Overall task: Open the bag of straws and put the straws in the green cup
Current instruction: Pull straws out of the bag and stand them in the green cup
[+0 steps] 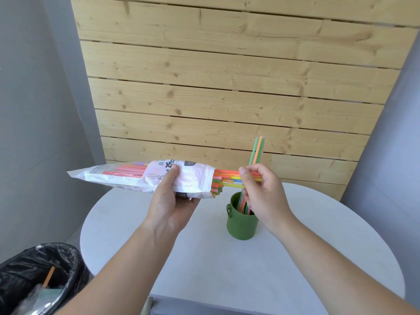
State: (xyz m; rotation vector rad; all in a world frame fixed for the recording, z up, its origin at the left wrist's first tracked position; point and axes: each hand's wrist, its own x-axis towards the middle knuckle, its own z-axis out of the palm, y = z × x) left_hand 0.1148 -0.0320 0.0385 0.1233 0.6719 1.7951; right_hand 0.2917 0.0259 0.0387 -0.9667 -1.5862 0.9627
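Observation:
My left hand [169, 201] holds a white printed bag of straws [127, 178] level above the table, its open mouth facing right. Coloured straws [229, 177] stick out of that mouth. My right hand [261, 192] pinches the tips of those protruding straws, just above the green cup [241, 223]. The cup stands on the round white table [227, 269] and holds several straws [258, 151] that lean upright, their tops rising behind my right hand.
A bin lined with a black bag [38, 273] stands on the floor at the lower left, with scraps inside. A wooden plank wall [227, 87] rises behind the table. Grey walls flank both sides.

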